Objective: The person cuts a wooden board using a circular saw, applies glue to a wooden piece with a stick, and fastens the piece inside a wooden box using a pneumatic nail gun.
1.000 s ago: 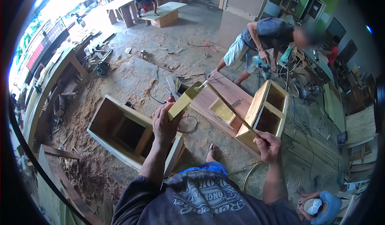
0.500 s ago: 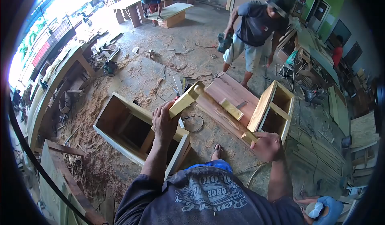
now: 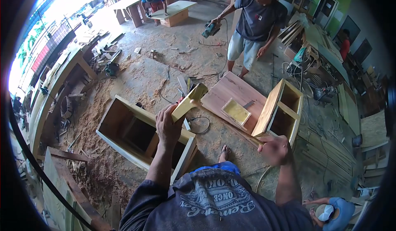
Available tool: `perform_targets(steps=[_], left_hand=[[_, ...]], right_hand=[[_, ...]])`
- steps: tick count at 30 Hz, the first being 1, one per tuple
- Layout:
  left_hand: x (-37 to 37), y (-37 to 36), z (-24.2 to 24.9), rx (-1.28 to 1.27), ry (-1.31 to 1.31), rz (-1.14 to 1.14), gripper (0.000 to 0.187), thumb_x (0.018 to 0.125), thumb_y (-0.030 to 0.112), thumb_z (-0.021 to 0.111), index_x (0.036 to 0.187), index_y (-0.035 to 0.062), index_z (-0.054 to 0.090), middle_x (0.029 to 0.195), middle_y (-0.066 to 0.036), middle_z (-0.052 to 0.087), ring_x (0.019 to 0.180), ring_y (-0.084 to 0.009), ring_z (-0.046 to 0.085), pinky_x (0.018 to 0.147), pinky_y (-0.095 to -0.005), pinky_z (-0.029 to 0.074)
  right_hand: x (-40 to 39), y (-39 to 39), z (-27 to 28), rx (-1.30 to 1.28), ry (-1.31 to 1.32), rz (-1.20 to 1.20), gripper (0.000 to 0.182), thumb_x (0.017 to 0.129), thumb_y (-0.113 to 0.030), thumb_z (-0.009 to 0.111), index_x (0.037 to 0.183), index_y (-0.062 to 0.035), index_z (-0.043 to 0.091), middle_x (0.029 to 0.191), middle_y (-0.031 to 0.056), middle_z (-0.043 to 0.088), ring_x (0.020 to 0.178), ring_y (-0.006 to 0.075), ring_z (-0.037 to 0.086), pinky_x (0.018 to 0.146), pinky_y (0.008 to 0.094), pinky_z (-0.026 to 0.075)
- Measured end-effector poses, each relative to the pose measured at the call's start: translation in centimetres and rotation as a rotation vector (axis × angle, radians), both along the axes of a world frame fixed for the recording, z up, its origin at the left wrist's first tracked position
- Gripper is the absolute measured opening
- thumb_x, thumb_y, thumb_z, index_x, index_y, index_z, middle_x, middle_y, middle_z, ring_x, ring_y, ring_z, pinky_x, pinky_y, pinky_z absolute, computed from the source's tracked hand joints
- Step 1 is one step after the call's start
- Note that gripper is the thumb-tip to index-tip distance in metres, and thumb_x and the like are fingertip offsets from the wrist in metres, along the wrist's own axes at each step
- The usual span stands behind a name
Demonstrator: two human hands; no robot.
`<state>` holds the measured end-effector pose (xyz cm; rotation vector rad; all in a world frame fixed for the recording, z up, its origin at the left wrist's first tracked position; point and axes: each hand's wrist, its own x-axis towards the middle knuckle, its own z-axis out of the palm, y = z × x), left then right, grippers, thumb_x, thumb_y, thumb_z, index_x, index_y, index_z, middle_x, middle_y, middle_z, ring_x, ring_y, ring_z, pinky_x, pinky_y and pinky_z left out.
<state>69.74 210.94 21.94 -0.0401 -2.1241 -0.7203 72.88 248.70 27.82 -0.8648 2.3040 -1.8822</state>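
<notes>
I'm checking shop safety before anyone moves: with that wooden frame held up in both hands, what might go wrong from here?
1. The wooden frame is gripped only at its ends by the left hand and right hand; it might twist or slip onto the sandaled foot below.
2. A loose cable and sawdust lie on the floor by the open cabinet, a likely trip.
3. A co-worker stands close with a power tool.
</notes>
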Motion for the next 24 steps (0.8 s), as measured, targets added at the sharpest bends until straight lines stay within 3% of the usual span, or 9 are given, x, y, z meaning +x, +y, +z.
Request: perform_targets(steps=[5, 8, 10, 12, 15, 17, 18, 23, 24], left_hand=[[0.1, -0.3, -0.1, -0.001, 0.006, -0.005, 0.046, 0.072, 0.016, 0.082, 0.112, 0.0097, 0.059, 0.106, -0.009, 0.068, 0.097, -0.0282, 0.065, 0.085, -0.0389, 0.047], [0.1, -0.9, -1.4, 0.02, 0.014, -0.046, 0.048, 0.073, 0.016, 0.084, 0.113, 0.0078, 0.059, 0.106, -0.012, 0.067, 0.098, -0.0331, 0.064, 0.085, -0.0421, 0.05], [0.5, -1.2, -0.7, -0.042, -0.03, -0.04, 0.05, 0.071, 0.016, 0.084, 0.113, 0.0083, 0.058, 0.106, -0.012, 0.067, 0.097, -0.0337, 0.064, 0.085, -0.0427, 0.05], [0.6, -1.8, -0.8, -0.019, -0.08, -0.058, 0.051, 0.072, 0.016, 0.083, 0.115, 0.0091, 0.058, 0.105, -0.011, 0.067, 0.099, -0.0333, 0.064, 0.086, -0.0422, 0.049], [0.3, -2.0, -0.2, -0.004, -0.044, -0.015, 0.046, 0.076, 0.017, 0.081, 0.115, 0.0076, 0.058, 0.104, -0.013, 0.067, 0.097, -0.0301, 0.065, 0.081, -0.0393, 0.051], [0.3, -2.0, 0.4, 0.639, -0.352, -0.048, 0.038, 0.084, 0.016, 0.075, 0.116, 0.0065, 0.057, 0.104, -0.012, 0.067, 0.094, -0.0262, 0.066, 0.078, -0.0371, 0.053], [-0.8, -2.2, -0.6, 1.1, -0.179, -0.304, 0.035, 0.092, 0.022, 0.067, 0.12, 0.0032, 0.056, 0.103, -0.011, 0.067, 0.092, -0.0232, 0.067, 0.077, -0.036, 0.054], [-2.3, -6.1, 2.6, 1.8, -0.077, -0.923, 0.047, 0.093, 0.032, 0.053, 0.126, -0.0007, 0.053, 0.108, -0.014, 0.066, 0.098, -0.0281, 0.066, 0.09, -0.0424, 0.054], [-2.5, -6.1, 3.9, 1.89, -0.043, -0.835, 0.048, 0.091, 0.032, 0.05, 0.127, -0.0005, 0.053, 0.108, -0.017, 0.066, 0.099, -0.0304, 0.066, 0.092, -0.0443, 0.053]], right_hand=[[0.0, -0.3, 1.2, 0.088, -0.113, -0.139, 0.026, 0.094, -0.016, 0.061, 0.111, 0.0031, 0.066, 0.071, 0.0093, 0.067, 0.069, 0.0135, 0.064, 0.065, 0.0274, 0.052], [-0.5, -1.4, 0.7, 0.17, 0.124, -0.136, 0.024, 0.095, -0.016, 0.056, 0.105, 0.0041, 0.065, 0.068, 0.0073, 0.065, 0.055, 0.0081, 0.054, 0.052, 0.0252, 0.045], [-0.3, -1.3, 0.9, 0.173, 0.029, -0.047, 0.026, 0.093, -0.016, 0.056, 0.107, 0.0037, 0.066, 0.071, 0.0088, 0.067, 0.061, 0.0132, 0.061, 0.058, 0.0274, 0.05], [0.2, -1.0, 0.5, 0.085, -0.269, -0.005, 0.024, 0.095, -0.018, 0.058, 0.106, 0.0018, 0.067, 0.072, 0.0103, 0.067, 0.053, 0.0104, 0.055, 0.05, 0.0257, 0.045], [0.1, -1.5, -0.9, -0.27, -0.455, 0.212, 0.026, 0.096, -0.021, 0.061, 0.111, -0.0003, 0.066, 0.076, 0.017, 0.067, 0.045, 0.0086, 0.046, 0.043, 0.0246, 0.039], [-0.1, -2.2, -1.8, -0.286, -0.503, 0.241, 0.026, 0.096, -0.021, 0.061, 0.111, -0.0001, 0.066, 0.076, 0.0177, 0.067, 0.045, 0.0087, 0.046, 0.043, 0.0246, 0.039], [-0.1, -2.7, -2.3, -0.308, -0.552, 0.247, 0.027, 0.096, -0.021, 0.061, 0.112, 0.0001, 0.066, 0.077, 0.0184, 0.067, 0.045, 0.0087, 0.046, 0.043, 0.0245, 0.039], [-0.5, -6.4, -6.2, -0.501, -0.661, 0.354, 0.032, 0.094, -0.024, 0.059, 0.114, 0.001, 0.063, 0.084, 0.0194, 0.068, 0.052, 0.0139, 0.054, 0.044, 0.0253, 0.041], [-0.7, -7.2, -6.6, -0.557, -0.694, 0.375, 0.033, 0.094, -0.025, 0.059, 0.114, 0.0009, 0.062, 0.087, 0.019, 0.068, 0.054, 0.0145, 0.055, 0.045, 0.0253, 0.041]])
